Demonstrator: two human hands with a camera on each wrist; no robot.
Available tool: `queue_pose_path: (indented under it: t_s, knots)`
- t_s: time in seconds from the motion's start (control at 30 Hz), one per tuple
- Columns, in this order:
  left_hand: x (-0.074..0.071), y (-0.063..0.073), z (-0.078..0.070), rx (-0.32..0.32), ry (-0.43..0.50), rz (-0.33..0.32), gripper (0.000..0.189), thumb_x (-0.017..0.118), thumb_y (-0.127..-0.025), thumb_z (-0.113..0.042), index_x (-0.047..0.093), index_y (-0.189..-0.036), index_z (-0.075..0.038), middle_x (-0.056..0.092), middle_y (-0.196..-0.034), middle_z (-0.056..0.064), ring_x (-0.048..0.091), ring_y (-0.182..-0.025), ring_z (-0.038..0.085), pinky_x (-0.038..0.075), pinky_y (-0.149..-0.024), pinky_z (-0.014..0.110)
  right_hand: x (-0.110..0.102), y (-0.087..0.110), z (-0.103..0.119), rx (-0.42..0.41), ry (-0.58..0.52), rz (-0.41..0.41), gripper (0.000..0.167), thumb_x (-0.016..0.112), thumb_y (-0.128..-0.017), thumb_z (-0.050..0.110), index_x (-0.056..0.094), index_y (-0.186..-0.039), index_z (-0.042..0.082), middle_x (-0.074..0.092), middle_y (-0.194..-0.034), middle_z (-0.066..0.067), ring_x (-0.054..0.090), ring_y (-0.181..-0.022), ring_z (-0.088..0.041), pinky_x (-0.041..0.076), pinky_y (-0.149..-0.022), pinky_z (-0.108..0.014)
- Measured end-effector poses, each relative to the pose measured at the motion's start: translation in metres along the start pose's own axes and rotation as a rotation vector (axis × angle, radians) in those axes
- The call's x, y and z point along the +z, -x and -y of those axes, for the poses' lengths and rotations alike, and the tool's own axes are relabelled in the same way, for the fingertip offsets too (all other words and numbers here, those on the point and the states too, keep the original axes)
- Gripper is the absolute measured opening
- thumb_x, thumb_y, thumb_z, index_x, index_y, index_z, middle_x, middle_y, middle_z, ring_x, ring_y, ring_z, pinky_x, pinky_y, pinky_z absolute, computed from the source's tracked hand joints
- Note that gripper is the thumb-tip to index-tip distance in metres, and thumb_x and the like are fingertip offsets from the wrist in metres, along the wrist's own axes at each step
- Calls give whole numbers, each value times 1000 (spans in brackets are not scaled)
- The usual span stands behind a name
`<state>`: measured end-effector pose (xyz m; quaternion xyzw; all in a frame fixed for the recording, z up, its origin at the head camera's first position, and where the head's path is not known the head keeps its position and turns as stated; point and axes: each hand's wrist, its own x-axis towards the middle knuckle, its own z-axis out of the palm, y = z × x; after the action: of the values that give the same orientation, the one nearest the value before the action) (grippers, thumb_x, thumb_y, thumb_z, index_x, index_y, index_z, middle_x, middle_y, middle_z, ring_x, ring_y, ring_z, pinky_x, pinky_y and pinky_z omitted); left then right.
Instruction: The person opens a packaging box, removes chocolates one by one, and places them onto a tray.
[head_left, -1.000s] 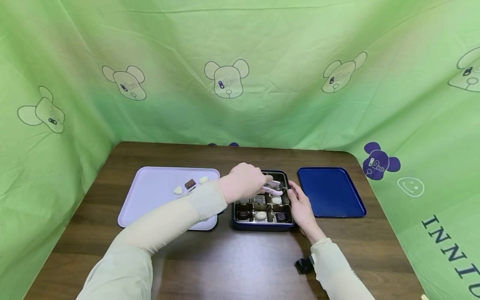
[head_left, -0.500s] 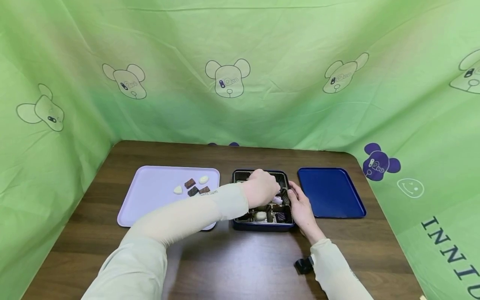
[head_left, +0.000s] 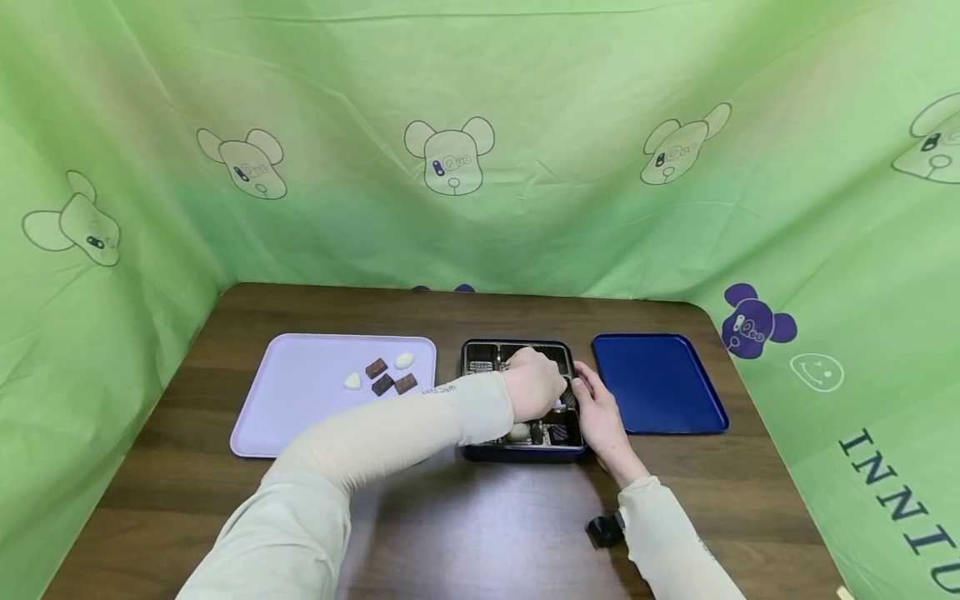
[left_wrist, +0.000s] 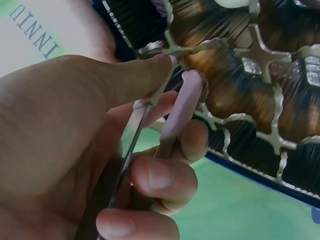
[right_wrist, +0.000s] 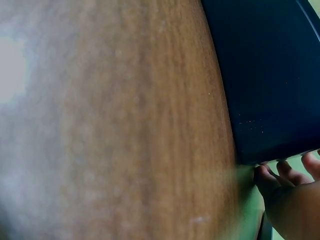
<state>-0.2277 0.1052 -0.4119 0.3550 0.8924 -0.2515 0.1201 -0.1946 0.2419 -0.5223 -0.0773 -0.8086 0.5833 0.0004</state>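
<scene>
Left hand (head_left: 534, 385) pinches lavender-tipped tongs (left_wrist: 182, 110) over dark box (head_left: 523, 454) | right hand (head_left: 602, 421), fingers extended, touches box's side

My head view looks forward and down from above the table (head_left: 450, 521), far enough back to take in the cloth (head_left: 450, 67). My left wrist view peers closely past the left hand (left_wrist: 70, 130) into the box (left_wrist: 265, 57); my right wrist view skims the table towards the box's side. All three share the box.
</scene>
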Motion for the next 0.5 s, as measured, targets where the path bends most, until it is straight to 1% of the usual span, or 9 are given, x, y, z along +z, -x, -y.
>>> queue_pose_path:
  t_s: [0.07,0.17,0.37,0.5]
  knots:
    - [3,-1,-2,5,-3,-8,29,54,-103,-38,67,-129,-36,65,-129,-13,65,-104,15,55,-82,36,1,0,0,-4,-1,3,48,40,-111,22,35,-156,7,43,-154,-20,39,-142,-27,27,-117,-40]
    - [6,-2,-4,17,-13,-20,29,53,-103,-42,67,-128,-36,66,-126,-13,65,-101,14,56,-80,36,2,1,0,-15,5,2,47,40,-111,22,36,-155,6,44,-154,-20,40,-141,-28,28,-117,-41]
    - [3,-3,-3,20,1,-21,33,53,-102,-48,66,-130,-35,65,-128,-13,64,-102,14,56,-80,36,1,1,1,-33,8,-11,46,41,-111,21,38,-154,5,42,-154,-21,38,-143,-29,27,-119,-43]
    - [3,-4,-2,27,10,-27,32,54,-102,-47,66,-130,-36,65,-127,-13,63,-102,13,56,-78,35,1,0,0,-27,8,-6,47,41,-111,21,37,-154,5,41,-155,-21,36,-145,-28,26,-120,-42]
